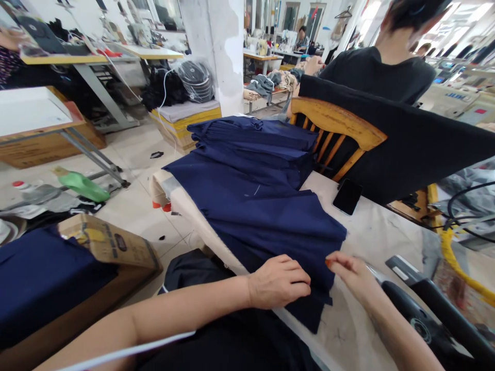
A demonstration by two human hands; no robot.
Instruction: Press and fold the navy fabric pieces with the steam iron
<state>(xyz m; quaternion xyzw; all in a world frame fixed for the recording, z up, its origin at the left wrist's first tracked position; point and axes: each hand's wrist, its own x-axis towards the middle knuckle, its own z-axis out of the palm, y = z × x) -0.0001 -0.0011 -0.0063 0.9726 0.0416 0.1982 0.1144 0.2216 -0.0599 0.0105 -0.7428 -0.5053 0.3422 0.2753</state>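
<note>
Navy blue cloth (255,206) lies in folded, layered pieces along a pale cloth-covered board in front of me. My left hand (279,282) rests on the near end of it, fingers curled together on the fabric; the fingertips are partly hidden. Beside the cloth's right edge is my right hand (350,273), closed in a pinch, with a small orange spot at its tip. Whether the pinch takes in the cloth's edge I cannot tell. A black iron (419,317) with a thick handle stands right of my right hand.
A phone (348,197) lies on the board near a wooden chair (340,121) draped in black cloth, where a person in black sits. Cardboard box (127,252) with navy fabric stands at left; a green bottle (83,185) lies behind. A yellow-wrapped hoop (460,268) is at right.
</note>
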